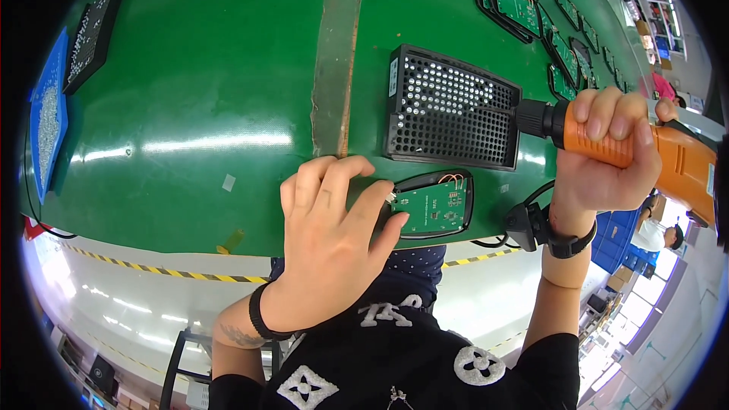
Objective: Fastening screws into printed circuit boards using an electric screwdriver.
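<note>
My left hand [328,231] reaches over the table's near edge. Its thumb and index finger grip the left end of a green circuit board [436,207] seated in a black rounded casing, beside a small white connector; the other fingers are bent and apart. My right hand [611,140] is wrapped round an orange electric screwdriver [678,161], held almost level. The black nose [535,118] points left, at the right edge of a black screw tray [456,110]. Rows of silvery screws fill part of the tray's holes. Whether the nose touches the tray, I cannot tell.
Several boards in black casings [520,11] lie at the far right of the green table [213,68]. A blue bin of small parts [47,118] and another black tray [99,30] stand far left. A brownish strip [334,53] crosses the tabletop. Another person [657,235] is in the right background.
</note>
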Tool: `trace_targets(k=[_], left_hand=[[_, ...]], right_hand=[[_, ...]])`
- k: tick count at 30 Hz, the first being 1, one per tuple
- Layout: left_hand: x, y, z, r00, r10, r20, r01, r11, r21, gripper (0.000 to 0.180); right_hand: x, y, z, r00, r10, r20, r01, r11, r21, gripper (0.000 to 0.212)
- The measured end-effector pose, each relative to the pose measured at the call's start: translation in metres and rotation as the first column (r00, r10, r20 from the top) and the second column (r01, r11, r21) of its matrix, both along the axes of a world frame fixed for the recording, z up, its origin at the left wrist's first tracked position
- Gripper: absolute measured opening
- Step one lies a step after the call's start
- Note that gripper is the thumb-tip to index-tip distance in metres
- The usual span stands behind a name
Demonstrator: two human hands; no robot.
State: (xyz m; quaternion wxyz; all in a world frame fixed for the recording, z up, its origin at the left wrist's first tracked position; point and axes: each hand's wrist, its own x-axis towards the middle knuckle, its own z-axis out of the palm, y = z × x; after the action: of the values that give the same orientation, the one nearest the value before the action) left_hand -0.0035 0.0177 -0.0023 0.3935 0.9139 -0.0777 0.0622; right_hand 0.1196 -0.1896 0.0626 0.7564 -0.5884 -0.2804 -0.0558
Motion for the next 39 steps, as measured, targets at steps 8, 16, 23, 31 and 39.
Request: trace_targets(k=[8,16,23,31,39], left_hand=[[-0.001,0.001,-0.003,1.000,0.002,-0.003,-0.002,1.000,-0.011,0.029],[0.000,0.002,-0.003,1.000,-0.006,0.003,0.006,1.000,-0.011,0.029],[0.007,-0.004,0.007,1.000,0.013,-0.013,-0.014,0.998,-0.064,0.030],[0.029,-0.031,0.012,0.967,0.164,0.195,-0.161,0.987,-0.030,0.023],[0.039,-0.037,0.009,0.965,0.124,0.232,-0.127,0.992,-0.001,0.020]], right_hand=[[0.000,0.001,-0.001,1.000,0.003,-0.010,-0.003,1.000,-0.007,0.024],[0.001,-0.001,-0.002,1.000,-0.002,0.015,0.002,1.000,0.004,0.024],[-0.016,-0.004,0.017,1.000,-0.020,0.022,0.019,0.997,0.072,0.026],[-0.043,0.021,0.022,0.995,-0.079,0.059,0.073,0.992,0.105,0.025],[-0.043,0.018,0.023,0.992,-0.115,0.052,0.106,0.983,0.150,0.026]])
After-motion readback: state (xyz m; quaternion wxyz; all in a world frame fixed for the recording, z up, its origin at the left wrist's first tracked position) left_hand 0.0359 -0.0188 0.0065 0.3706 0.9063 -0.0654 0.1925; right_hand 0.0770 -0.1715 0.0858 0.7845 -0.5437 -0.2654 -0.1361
